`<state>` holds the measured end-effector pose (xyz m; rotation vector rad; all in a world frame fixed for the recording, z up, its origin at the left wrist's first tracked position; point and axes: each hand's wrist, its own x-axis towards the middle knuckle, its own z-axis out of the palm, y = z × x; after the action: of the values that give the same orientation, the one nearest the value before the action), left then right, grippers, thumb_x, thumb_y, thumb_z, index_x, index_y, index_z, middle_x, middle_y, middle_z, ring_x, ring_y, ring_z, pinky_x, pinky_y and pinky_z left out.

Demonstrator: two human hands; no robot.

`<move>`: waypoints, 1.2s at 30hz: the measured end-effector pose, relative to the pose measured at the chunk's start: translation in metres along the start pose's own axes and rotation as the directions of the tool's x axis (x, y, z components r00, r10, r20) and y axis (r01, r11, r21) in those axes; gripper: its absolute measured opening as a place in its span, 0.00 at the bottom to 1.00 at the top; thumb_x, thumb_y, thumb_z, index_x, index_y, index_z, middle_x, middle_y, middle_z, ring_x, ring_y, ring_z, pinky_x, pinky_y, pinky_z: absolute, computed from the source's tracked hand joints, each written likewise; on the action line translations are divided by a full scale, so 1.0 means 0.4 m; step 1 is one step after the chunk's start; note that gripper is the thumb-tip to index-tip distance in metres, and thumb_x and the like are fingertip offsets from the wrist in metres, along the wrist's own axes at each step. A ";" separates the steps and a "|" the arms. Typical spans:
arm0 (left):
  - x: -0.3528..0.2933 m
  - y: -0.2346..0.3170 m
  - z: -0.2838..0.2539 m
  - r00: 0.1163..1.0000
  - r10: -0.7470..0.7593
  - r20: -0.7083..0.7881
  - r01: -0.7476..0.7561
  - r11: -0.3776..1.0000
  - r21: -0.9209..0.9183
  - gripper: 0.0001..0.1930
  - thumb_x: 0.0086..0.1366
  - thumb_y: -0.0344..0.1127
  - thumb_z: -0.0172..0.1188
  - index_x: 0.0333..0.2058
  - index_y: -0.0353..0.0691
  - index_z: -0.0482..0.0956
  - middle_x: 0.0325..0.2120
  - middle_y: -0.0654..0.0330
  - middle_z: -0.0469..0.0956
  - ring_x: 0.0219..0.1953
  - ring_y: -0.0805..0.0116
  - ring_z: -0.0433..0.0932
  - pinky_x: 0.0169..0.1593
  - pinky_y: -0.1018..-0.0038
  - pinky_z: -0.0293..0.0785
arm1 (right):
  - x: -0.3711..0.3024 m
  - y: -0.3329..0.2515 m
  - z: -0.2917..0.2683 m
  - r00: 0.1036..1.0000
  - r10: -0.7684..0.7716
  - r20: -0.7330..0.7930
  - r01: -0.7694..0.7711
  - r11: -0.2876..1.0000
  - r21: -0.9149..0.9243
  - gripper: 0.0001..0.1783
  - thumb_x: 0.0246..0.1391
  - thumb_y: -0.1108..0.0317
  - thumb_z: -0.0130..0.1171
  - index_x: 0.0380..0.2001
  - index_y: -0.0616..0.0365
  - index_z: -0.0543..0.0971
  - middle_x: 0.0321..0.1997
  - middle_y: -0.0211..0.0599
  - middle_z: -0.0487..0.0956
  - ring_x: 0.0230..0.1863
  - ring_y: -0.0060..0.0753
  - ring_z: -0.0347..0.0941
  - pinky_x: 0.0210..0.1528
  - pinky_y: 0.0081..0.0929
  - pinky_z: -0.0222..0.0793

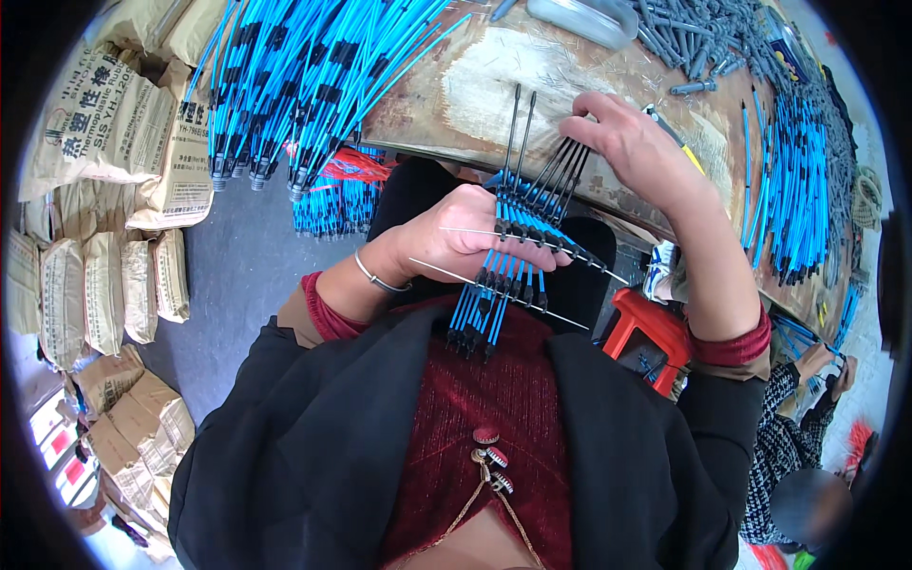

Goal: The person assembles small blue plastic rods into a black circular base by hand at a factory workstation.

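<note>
My left hand [465,228] is closed round a row of slim blue rods [495,326] with black joints, held in front of my chest. Two thin metal wires [432,270] cross the row through or against the black joints; which, I cannot tell. Over the near edge of the table, my right hand [622,147] pinches the far black ends [570,157] of several of these rods, fingers pressed together. Two other black ends [518,133] stick up apart, to the left of that hand. My left palm and part of the rods are hidden.
The worn wooden table [513,76] bears a large heap of blue rods [294,76] at left, grey plastic parts [693,38] and more blue rods [798,180] at right. A red stool [641,332] stands below. Paper sacks [104,123] line the left. A co-worker's hands [826,366] hold rods at lower right.
</note>
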<state>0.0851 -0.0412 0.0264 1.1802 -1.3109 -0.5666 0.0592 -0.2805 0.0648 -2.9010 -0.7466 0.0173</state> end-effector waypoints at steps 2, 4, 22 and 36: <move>0.000 0.001 0.000 1.000 0.002 -0.003 -0.002 1.000 -0.001 0.15 0.48 0.28 0.62 0.38 0.46 0.80 0.38 0.63 0.80 0.38 0.65 0.79 0.42 0.73 0.75 | 0.001 0.001 -0.001 1.000 0.004 0.003 -0.004 1.000 0.001 0.14 0.44 0.78 0.46 0.37 0.57 0.72 0.40 0.42 0.70 0.44 0.45 0.69 0.45 0.33 0.67; -0.001 0.001 -0.001 1.000 -0.022 0.020 0.020 0.998 0.055 0.15 0.48 0.29 0.62 0.38 0.46 0.80 0.38 0.63 0.80 0.38 0.65 0.79 0.42 0.73 0.74 | 0.002 0.001 -0.002 1.000 0.011 0.009 -0.011 1.000 -0.001 0.14 0.43 0.78 0.46 0.37 0.57 0.72 0.40 0.42 0.70 0.44 0.45 0.69 0.45 0.33 0.67; -0.003 0.003 -0.002 1.000 -0.003 -0.031 0.000 0.996 -0.094 0.13 0.50 0.29 0.61 0.37 0.44 0.80 0.37 0.61 0.80 0.37 0.64 0.79 0.42 0.73 0.75 | 0.017 -0.030 0.022 1.000 0.014 0.003 -0.013 0.979 -0.204 0.19 0.43 0.77 0.48 0.42 0.50 0.69 0.44 0.39 0.68 0.45 0.42 0.68 0.44 0.34 0.68; -0.001 0.001 -0.014 1.000 -0.010 -0.002 0.010 0.992 -0.125 0.07 0.57 0.32 0.57 0.35 0.43 0.80 0.35 0.60 0.80 0.37 0.62 0.79 0.43 0.71 0.74 | 0.041 -0.011 0.018 0.998 -0.063 -0.024 0.058 0.985 -0.159 0.14 0.43 0.75 0.48 0.37 0.52 0.68 0.42 0.38 0.69 0.43 0.43 0.68 0.43 0.33 0.69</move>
<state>0.0903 -0.0390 0.0275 1.0850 -1.2500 -0.6453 0.0713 -0.2679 0.0587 -3.0184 -0.8689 -0.0954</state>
